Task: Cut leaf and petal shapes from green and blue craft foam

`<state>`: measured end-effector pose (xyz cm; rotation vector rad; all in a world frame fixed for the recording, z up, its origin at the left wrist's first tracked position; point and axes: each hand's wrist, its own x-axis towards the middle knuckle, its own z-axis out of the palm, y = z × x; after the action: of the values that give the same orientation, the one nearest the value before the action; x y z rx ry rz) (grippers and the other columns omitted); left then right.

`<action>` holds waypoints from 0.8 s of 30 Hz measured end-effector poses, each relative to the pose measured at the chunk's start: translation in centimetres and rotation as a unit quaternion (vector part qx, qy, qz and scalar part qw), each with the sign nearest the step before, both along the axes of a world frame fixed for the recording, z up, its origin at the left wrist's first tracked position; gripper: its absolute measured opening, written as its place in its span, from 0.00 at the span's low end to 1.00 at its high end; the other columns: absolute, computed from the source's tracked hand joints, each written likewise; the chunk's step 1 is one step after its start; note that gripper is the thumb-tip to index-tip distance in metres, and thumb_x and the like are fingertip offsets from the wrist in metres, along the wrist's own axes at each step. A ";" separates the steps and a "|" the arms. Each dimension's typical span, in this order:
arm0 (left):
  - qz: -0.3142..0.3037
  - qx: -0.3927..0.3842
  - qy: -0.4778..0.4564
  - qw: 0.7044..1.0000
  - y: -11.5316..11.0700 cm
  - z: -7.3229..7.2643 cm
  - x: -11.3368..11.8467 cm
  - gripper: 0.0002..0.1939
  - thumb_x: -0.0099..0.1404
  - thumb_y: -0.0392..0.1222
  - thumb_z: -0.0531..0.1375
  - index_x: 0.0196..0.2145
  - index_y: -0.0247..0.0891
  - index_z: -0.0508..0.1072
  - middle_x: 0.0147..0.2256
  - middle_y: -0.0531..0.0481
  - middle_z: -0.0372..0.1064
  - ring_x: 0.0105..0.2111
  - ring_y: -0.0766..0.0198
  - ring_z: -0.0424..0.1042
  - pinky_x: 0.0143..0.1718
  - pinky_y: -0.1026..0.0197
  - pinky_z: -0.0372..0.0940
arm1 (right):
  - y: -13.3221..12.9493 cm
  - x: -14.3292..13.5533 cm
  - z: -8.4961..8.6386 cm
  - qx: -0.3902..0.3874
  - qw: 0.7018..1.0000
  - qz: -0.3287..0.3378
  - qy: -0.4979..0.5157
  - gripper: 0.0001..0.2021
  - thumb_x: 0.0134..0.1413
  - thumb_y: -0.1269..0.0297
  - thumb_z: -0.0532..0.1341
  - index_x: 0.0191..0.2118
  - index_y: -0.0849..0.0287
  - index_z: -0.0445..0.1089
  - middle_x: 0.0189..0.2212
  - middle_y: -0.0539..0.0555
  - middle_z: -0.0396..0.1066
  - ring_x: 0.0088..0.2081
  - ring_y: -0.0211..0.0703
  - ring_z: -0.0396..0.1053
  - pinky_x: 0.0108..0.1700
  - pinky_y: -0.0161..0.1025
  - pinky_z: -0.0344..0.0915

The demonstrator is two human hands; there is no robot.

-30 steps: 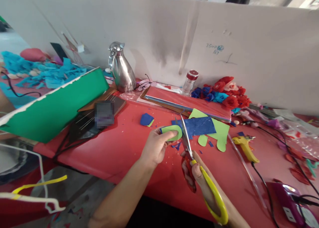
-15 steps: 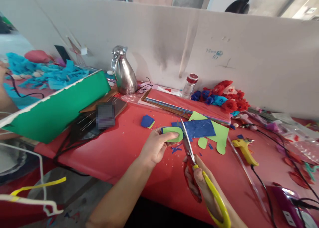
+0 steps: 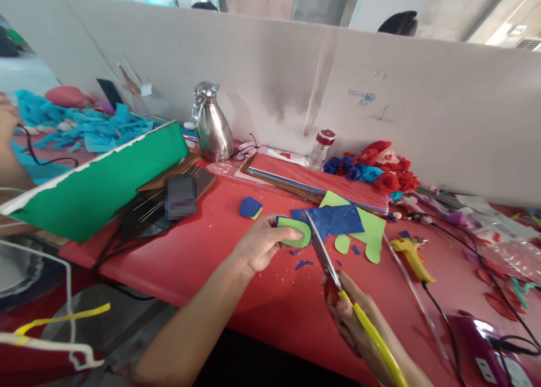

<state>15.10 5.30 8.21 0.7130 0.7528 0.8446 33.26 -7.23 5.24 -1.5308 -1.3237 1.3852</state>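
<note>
Between thumb and fingers, my left hand (image 3: pixel 264 243) pinches a green rounded cutout (image 3: pixel 289 225) laid over blue material that shows along its edge. My right hand (image 3: pixel 344 308) grips scissors (image 3: pixel 324 257) with yellow and red handles; their blades look closed or nearly so, beside the right edge of the cutout. Just behind the blades lies a dark blue sheet (image 3: pixel 338 221), partly over a larger light green sheet (image 3: pixel 372 229). A small green rounded piece (image 3: pixel 342 243) and blue scraps (image 3: pixel 303 264) lie close to the blades. Left of them sits a blue piece with a green edge (image 3: pixel 251 207).
A steel jug (image 3: pixel 214 125), a red-lidded jar (image 3: pixel 322 148) and paper flowers (image 3: pixel 380 164) stand along the back panel. To the right are a yellow glue gun (image 3: pixel 413 257) and its cord. At left, a green board (image 3: pixel 105 181) separates off blue paper; another person's arm (image 3: pixel 10 145) shows there.
The scissor blades have come together, and my right hand has moved slightly right and down. A blue offcut has shifted on the table below the cutout. My left hand keeps its pinch.
</note>
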 end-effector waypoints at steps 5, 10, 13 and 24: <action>-0.039 0.012 0.013 0.999 0.4 0.0 -0.6 0.08 0.39 0.34 0.68 0.22 0.33 0.77 0.23 0.49 0.75 0.25 0.66 0.73 0.33 0.62 0.67 | -0.1 0.9 0.5 -0.007 0.997 0.023 -0.071 0.32 0.48 0.28 0.51 0.41 0.55 0.63 0.19 0.41 0.44 0.19 0.33 0.42 0.19 0.31 0.42; -0.071 0.038 0.030 0.996 0.7 0.0 -1.0 0.07 0.39 0.35 0.69 0.22 0.33 0.77 0.22 0.51 0.74 0.24 0.67 0.72 0.30 0.64 0.66 | -0.1 1.6 0.4 0.039 0.986 0.041 -0.159 0.37 0.45 0.24 0.44 0.40 0.55 0.64 0.20 0.42 0.47 0.20 0.34 0.43 0.22 0.34 0.43; -0.086 0.037 0.035 0.995 0.9 -0.2 -1.1 0.08 0.40 0.36 0.69 0.23 0.33 0.78 0.23 0.50 0.75 0.25 0.67 0.72 0.31 0.63 0.66 | -0.2 1.8 0.4 0.036 0.986 0.038 -0.159 0.36 0.46 0.25 0.45 0.40 0.55 0.64 0.17 0.42 0.45 0.19 0.33 0.43 0.20 0.33 0.41; 0.012 0.248 0.194 0.949 0.4 -0.1 -1.1 0.06 0.50 0.42 0.69 0.29 0.40 0.80 0.33 0.48 0.77 0.35 0.60 0.74 0.43 0.58 0.66 | 1.3 1.1 1.7 0.067 0.993 -0.086 0.037 0.19 0.58 0.43 0.56 0.42 0.54 0.62 0.19 0.42 0.56 0.15 0.31 0.49 0.17 0.31 0.50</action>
<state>13.95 5.70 8.16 1.3506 0.9082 0.9402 34.39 -5.95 6.98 -1.4532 -1.1855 1.2081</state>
